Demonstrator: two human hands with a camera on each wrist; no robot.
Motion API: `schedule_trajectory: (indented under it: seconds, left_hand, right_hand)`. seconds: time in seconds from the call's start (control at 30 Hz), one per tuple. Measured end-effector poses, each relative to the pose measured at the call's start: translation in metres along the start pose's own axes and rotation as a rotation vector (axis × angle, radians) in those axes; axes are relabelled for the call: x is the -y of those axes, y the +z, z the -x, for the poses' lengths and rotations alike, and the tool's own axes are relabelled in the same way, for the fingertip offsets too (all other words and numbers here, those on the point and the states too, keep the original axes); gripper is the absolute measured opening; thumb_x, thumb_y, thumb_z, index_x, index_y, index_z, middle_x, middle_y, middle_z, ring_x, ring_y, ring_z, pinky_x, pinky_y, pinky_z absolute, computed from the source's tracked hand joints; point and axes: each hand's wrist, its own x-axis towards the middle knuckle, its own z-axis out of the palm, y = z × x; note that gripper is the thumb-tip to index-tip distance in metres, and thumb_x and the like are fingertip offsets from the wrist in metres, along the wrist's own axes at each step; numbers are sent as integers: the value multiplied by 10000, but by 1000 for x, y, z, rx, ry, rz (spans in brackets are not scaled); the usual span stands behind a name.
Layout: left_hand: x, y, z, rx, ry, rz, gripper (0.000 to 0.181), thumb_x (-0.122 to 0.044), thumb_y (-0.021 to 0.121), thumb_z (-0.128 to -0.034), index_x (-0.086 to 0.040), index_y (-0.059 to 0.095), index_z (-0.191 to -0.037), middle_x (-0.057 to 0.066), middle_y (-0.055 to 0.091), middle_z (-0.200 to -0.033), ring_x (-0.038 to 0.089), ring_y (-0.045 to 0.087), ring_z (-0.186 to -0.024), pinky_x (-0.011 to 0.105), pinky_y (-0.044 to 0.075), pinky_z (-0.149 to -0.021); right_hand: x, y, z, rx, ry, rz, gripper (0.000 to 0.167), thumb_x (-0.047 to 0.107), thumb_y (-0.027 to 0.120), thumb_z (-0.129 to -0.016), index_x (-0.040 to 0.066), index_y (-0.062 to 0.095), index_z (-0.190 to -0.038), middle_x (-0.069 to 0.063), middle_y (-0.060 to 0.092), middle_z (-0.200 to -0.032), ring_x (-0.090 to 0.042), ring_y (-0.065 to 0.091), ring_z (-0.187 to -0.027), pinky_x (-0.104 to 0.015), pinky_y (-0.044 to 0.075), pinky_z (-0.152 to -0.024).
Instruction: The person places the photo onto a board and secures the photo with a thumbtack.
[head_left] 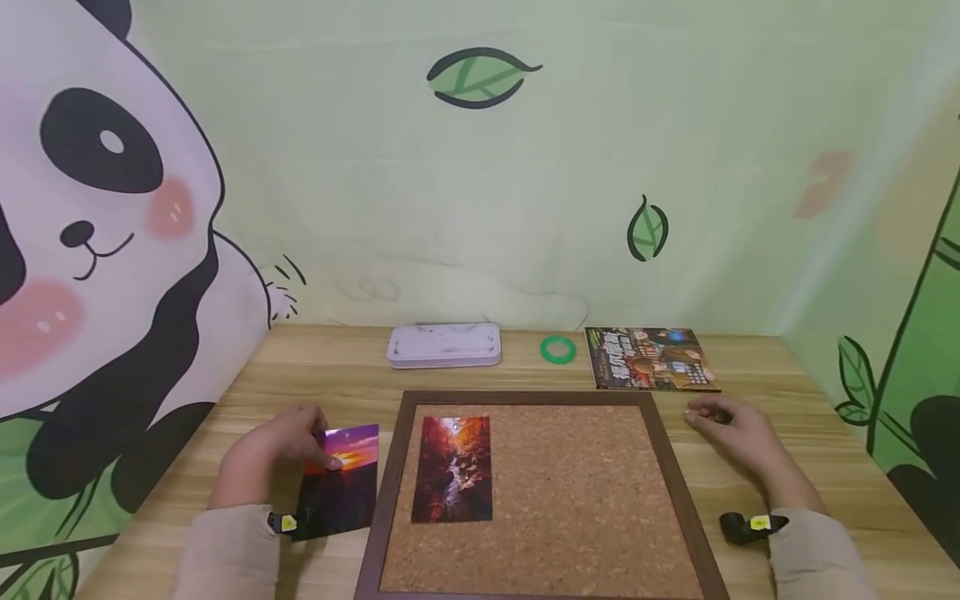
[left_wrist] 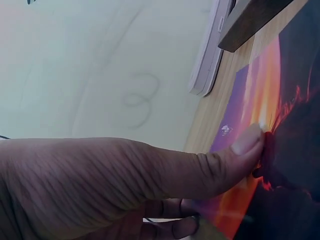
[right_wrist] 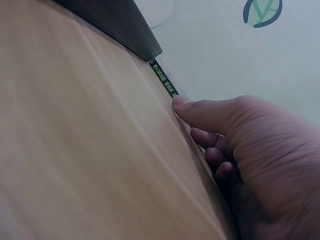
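Left of the cork board (head_left: 577,500), my left hand (head_left: 288,442) holds a sunset photo (head_left: 341,500) by its left side. In the left wrist view the thumb (left_wrist: 235,155) presses on the photo's face, and the other fingers go out of sight behind its edge. On the cork, towards the left, lies an autumn stream photo (head_left: 453,471). My right hand (head_left: 738,429) rests on the table to the right of the frame, its fingers loosely curled and holding nothing. It is nearest to a colourful book (head_left: 652,358), apart from it.
A pale pencil case (head_left: 444,346) lies at the back of the wooden table (head_left: 757,367). Between it and the book is a green tape ring (head_left: 558,350). The board's dark brown frame (head_left: 528,398) is raised. Behind the table stands a printed wall (head_left: 375,167) with a panda.
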Motion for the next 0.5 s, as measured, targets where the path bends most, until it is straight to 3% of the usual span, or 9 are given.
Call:
schedule_trajectory:
  seconds: [0.3,0.5]
  left_hand:
    - [3,1,-2,-1,29,50,565,-230,899,-748,39,563,-1114,140,598,-995,306,559,-916,497,485,-845]
    - [6,1,-4,19,14,82,576,-267,889,-760,28,573,-1141,139,606,-1024,310,560,-947,509,472,-867]
  right_hand:
    - [-2,3,0,-14,3,2,387,395,658,-978,68,697,-1180,-109,695,-1080,-221,612,-950,-380,484,-787]
    - [-1,3,-3,-19,4,14,366,401,646,-984,89,710,-1163,-102,699,-1078,-226,615,-952,-404,474,-798]
